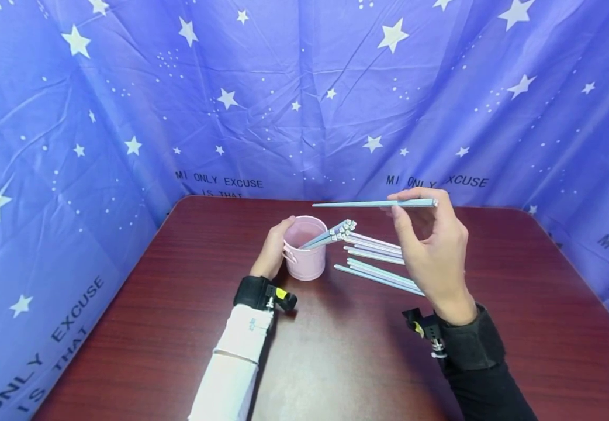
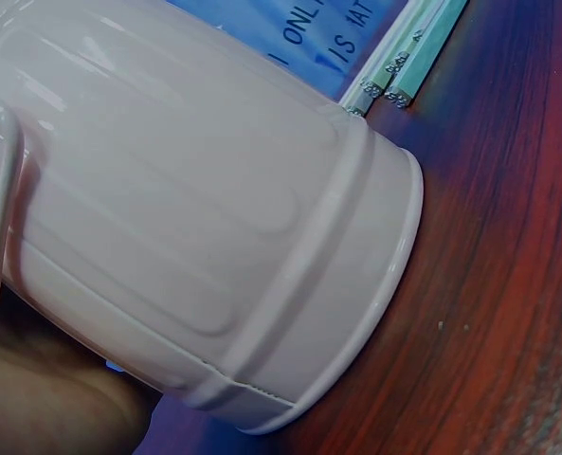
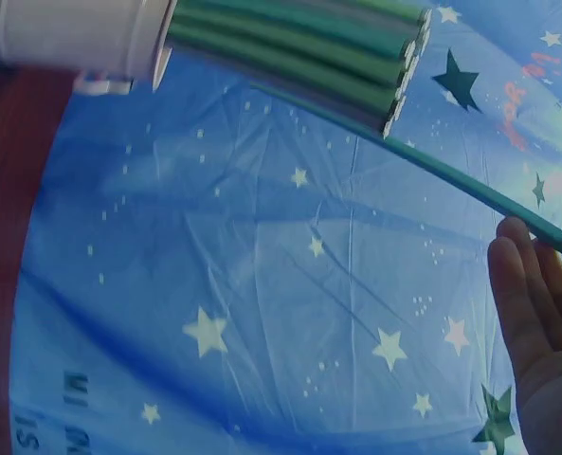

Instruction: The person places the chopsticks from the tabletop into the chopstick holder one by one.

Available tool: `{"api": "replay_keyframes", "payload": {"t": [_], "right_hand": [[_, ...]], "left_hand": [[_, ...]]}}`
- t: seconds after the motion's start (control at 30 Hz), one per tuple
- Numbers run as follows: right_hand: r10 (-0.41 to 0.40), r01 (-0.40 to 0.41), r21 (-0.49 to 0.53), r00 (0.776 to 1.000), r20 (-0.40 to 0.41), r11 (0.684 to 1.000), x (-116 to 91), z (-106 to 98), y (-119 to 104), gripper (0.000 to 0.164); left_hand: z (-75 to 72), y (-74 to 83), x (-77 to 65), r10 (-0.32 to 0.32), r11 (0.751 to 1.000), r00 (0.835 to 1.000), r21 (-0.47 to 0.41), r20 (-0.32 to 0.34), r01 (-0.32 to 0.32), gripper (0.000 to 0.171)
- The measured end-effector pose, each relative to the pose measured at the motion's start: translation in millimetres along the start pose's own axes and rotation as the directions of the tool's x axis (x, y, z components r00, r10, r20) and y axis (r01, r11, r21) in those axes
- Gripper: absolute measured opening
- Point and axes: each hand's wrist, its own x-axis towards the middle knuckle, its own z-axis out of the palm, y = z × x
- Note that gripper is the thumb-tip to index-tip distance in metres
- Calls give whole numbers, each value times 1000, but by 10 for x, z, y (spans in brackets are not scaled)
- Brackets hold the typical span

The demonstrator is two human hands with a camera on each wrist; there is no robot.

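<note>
Fingers of the right hand [image 1: 438,251], right of the pink bucket [image 1: 306,268], pinch a stick [image 1: 357,204] near its thick end and hold it up in the air. The left hand [image 1: 272,251] has its fingers holding the bucket's left side. The bucket stands on the counter [image 1: 304,362]. A bunch of sticks [image 1: 332,235] leans on its right rim, and loose sticks [image 1: 378,275] lie to the right of it. Behind the bucket hangs a starry curtain [image 1: 283,128].

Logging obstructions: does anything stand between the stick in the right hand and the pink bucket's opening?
Partly: bundled sticks lean from the pink bucket toward the right hand, across the opening's right side; its left looks open.
</note>
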Motion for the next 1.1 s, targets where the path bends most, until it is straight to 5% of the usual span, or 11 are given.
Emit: {"api": "replay_keyframes", "payload": {"t": [0.13, 0.4, 0.87, 1.0, 1.1], "right_hand": [[11, -14, 61, 999, 51, 998, -35, 71, 1, 20], [33, -14, -131, 989, 145, 991, -123, 214, 49, 24], [100, -54, -230, 976, 193, 972, -116, 192, 229, 21], [164, -95, -290, 961, 223, 952, -127, 188, 394, 19], [233, -127, -344, 928, 289, 930, -151, 193, 552, 18]], "left_hand": [[4, 5, -7, 4, 1000, 1000, -4, 1, -4, 52], [0, -1, -6, 3, 1000, 1000, -7, 2, -3, 51], [17, 13, -5, -10, 1000, 1000, -1, 1, 10, 52], [13, 9, -6, -8, 1000, 1000, 0, 1, 8, 52], [10, 8, -3, -9, 1000, 1000, -3, 2, 9, 52]]}}
